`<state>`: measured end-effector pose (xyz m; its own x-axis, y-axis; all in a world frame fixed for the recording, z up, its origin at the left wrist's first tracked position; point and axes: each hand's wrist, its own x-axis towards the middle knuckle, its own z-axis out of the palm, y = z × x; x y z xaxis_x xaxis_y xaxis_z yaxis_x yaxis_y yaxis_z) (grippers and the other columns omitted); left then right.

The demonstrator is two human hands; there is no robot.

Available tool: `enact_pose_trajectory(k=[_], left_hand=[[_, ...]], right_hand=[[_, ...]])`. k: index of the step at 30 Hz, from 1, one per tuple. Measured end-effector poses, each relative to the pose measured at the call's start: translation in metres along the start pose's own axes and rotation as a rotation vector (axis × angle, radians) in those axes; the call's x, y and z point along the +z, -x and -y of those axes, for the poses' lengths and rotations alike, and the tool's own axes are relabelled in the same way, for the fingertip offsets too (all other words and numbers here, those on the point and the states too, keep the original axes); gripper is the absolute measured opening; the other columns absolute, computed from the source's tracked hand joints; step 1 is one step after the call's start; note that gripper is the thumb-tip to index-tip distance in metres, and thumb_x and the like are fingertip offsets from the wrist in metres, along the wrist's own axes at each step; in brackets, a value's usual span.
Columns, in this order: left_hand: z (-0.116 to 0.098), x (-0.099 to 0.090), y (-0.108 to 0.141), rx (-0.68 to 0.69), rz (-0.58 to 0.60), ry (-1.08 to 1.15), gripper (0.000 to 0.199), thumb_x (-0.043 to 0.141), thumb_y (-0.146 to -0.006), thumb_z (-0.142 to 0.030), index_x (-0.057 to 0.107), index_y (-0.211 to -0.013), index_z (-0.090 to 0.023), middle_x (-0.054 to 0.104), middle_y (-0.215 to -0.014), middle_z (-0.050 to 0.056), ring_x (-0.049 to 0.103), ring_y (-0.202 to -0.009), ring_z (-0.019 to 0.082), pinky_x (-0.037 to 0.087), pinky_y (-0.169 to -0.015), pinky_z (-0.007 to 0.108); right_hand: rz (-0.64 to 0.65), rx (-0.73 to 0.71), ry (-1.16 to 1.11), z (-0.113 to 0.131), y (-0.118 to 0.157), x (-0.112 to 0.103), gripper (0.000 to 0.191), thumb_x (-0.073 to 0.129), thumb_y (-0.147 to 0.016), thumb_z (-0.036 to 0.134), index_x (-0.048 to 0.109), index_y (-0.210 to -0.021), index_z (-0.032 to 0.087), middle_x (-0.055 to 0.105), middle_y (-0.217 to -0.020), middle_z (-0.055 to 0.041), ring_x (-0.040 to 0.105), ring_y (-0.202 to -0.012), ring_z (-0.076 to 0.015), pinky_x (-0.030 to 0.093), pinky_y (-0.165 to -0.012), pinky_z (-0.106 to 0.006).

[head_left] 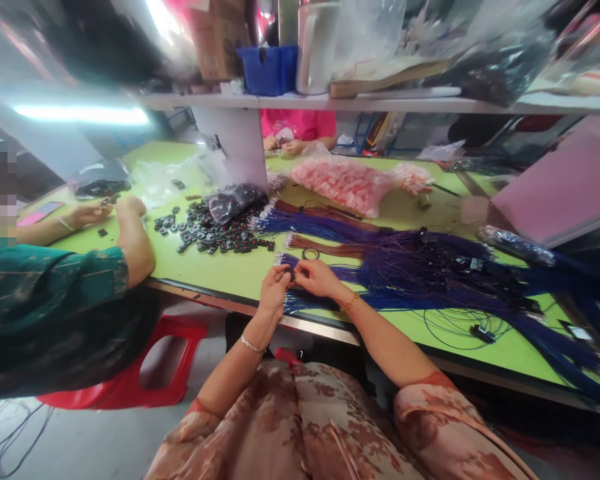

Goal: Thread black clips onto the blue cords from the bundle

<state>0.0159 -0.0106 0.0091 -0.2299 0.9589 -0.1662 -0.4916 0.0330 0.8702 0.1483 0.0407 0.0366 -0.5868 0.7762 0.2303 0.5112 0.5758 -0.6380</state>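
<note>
Close together at the table's front edge, my left hand (pixel 276 285) and my right hand (pixel 318 277) are both closed. Between their fingers is a small black part (pixel 289 272), mostly covered, that looks like the black switch-like pieces in the pile. My left fingers pinch it, while my right fingertips press against it or a wire end; I cannot tell which. Blue wires (pixel 325 301) with metal ends lie beside and under my right hand. Just behind my hands are brown wires (pixel 325 245) and a dark ring (pixel 311 254). A heap of small black parts (pixel 215 230) lies to the left.
Purple and blue wire bundles (pixel 410 260) spread across the green table (pixel 205 272) to the right. Behind them lies a bag of pink pieces (pixel 340 179). A co-worker's arm (pixel 135 233) rests at left, near a red stool (pixel 173 373). A shelf (pixel 380 102) crosses above.
</note>
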Motion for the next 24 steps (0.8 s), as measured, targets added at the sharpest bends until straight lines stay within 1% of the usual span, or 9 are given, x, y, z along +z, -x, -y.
enact_pose_trajectory(k=[2,4,6,7,10,12,15,20,24], left_hand=[[0.0,0.002,0.0,-0.023,0.008,0.047,0.028,0.073,-0.066,-0.022,0.06,-0.091,-0.016,0.065,-0.083,0.003,0.06,-0.074,0.011,0.048,-0.071,0.026],[0.003,0.005,0.001,-0.041,0.02,0.079,0.028,0.072,-0.068,-0.021,0.06,-0.092,-0.017,0.065,-0.088,0.004,0.061,-0.08,0.012,0.048,-0.073,0.027],[0.008,0.007,0.001,-0.062,0.034,0.094,0.029,0.072,-0.069,-0.021,0.059,-0.094,-0.017,0.065,-0.091,0.004,0.061,-0.083,0.012,0.048,-0.075,0.027],[0.011,0.007,0.001,-0.075,0.042,0.097,0.029,0.073,-0.069,-0.021,0.058,-0.094,-0.017,0.065,-0.092,0.005,0.061,-0.083,0.012,0.048,-0.075,0.027],[0.017,0.007,0.0,-0.094,0.052,0.099,0.03,0.073,-0.068,-0.021,0.058,-0.094,-0.016,0.065,-0.092,0.005,0.061,-0.083,0.012,0.047,-0.075,0.027],[0.018,0.007,0.0,-0.092,0.055,0.091,0.03,0.073,-0.068,-0.022,0.058,-0.094,-0.017,0.065,-0.092,0.005,0.061,-0.083,0.012,0.047,-0.075,0.027],[0.018,0.007,0.001,-0.09,0.062,0.074,0.031,0.073,-0.067,-0.022,0.058,-0.094,-0.016,0.066,-0.092,0.005,0.061,-0.083,0.013,0.047,-0.075,0.027],[0.017,0.006,0.002,-0.096,0.073,0.075,0.031,0.073,-0.067,-0.021,0.058,-0.094,-0.016,0.066,-0.091,0.005,0.061,-0.081,0.013,0.047,-0.074,0.027],[0.018,0.005,0.002,-0.097,0.082,0.065,0.031,0.073,-0.068,-0.022,0.059,-0.094,-0.016,0.066,-0.092,0.005,0.061,-0.081,0.012,0.047,-0.074,0.027]], right_hand=[[0.023,-0.014,-0.03,-0.008,-0.007,-0.012,0.019,0.049,-0.083,0.026,0.06,-0.07,0.016,0.06,-0.064,0.0007,0.047,-0.057,-0.0096,0.031,-0.056,-0.021],[-0.033,0.036,0.028,-0.022,-0.017,-0.03,0.024,0.046,-0.086,0.029,0.065,-0.079,0.016,0.065,-0.073,-0.0017,0.053,-0.064,-0.0114,0.035,-0.06,-0.021],[-0.135,0.187,0.216,-0.041,-0.028,-0.047,0.026,0.046,-0.087,0.029,0.068,-0.087,0.016,0.069,-0.082,-0.0051,0.057,-0.072,-0.0142,0.037,-0.064,-0.023],[-0.141,0.266,0.327,-0.051,-0.033,-0.053,0.026,0.047,-0.086,0.028,0.07,-0.089,0.017,0.07,-0.087,-0.0067,0.059,-0.077,-0.0157,0.038,-0.066,-0.023],[-0.018,0.403,0.543,-0.077,-0.044,-0.062,0.024,0.051,-0.083,0.026,0.072,-0.093,0.019,0.07,-0.097,-0.0091,0.06,-0.087,-0.019,0.039,-0.07,-0.024],[0.071,0.404,0.589,-0.088,-0.047,-0.061,0.025,0.051,-0.083,0.026,0.072,-0.096,0.021,0.07,-0.1,-0.0097,0.061,-0.09,-0.02,0.04,-0.072,-0.025],[0.123,0.356,0.614,-0.095,-0.048,-0.056,0.024,0.05,-0.083,0.023,0.071,-0.095,0.018,0.069,-0.1,-0.0122,0.061,-0.09,-0.022,0.041,-0.073,-0.026],[0.108,0.31,0.618,-0.093,-0.047,-0.055,0.025,0.047,-0.085,0.021,0.066,-0.1,0.014,0.069,-0.098,-0.015,0.062,-0.087,-0.0224,0.039,-0.072,-0.027],[0.073,0.258,0.579,-0.085,-0.051,-0.056,0.024,0.047,-0.085,0.022,0.064,-0.1,0.015,0.07,-0.092,-0.0106,0.061,-0.079,-0.0191,0.037,-0.068,-0.025]])
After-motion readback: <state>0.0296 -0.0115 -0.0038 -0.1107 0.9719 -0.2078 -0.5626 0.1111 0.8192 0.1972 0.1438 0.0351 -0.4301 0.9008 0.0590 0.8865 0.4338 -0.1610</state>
